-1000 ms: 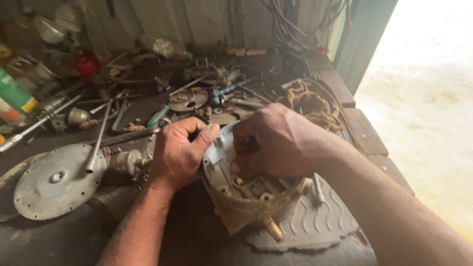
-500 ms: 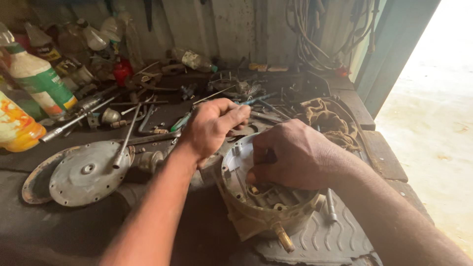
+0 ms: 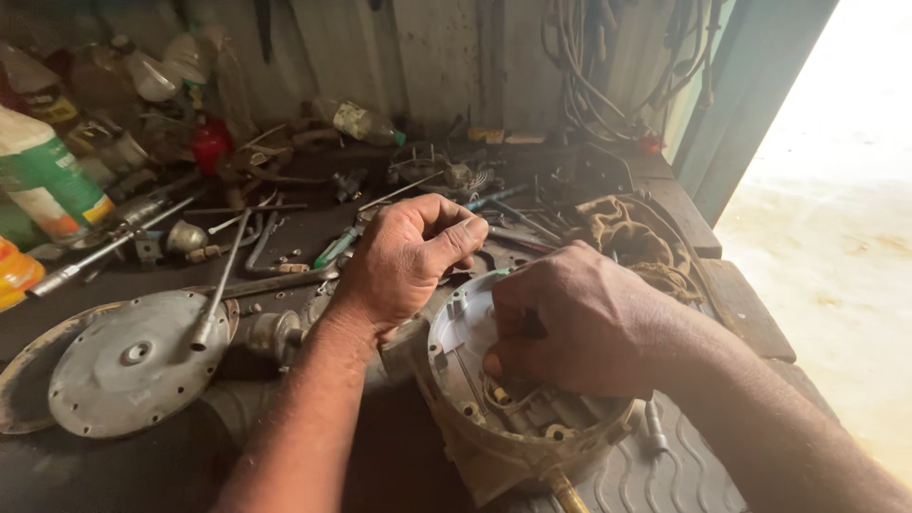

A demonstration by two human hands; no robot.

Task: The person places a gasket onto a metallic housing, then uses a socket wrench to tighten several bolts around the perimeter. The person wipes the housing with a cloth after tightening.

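A round, dirty tan metal housing (image 3: 494, 446) stands open on the workbench in front of me, with a pale grey plate (image 3: 464, 328) and wires inside it. My right hand (image 3: 579, 332) reaches down into the housing, fingers curled around a small dark piece that is mostly hidden; the thumb presses near the wires. My left hand (image 3: 408, 261) is curled in a loose fist just beyond the housing's far left rim, thumb against the forefinger. Nothing shows in it.
A round metal disc (image 3: 133, 366) lies at the left with a long socket wrench (image 3: 218, 280) across it. Loose tools, a green screwdriver (image 3: 337, 249), bottles (image 3: 47, 180) and a rag (image 3: 632, 237) crowd the back. Cables (image 3: 589, 66) hang on the wall. A ribbed mat (image 3: 655, 475) lies under the housing.
My left hand has come off the housing's rim and drawn back toward the tools, closing into a fist. My right hand has stayed inside the housing. The view has tilted up.
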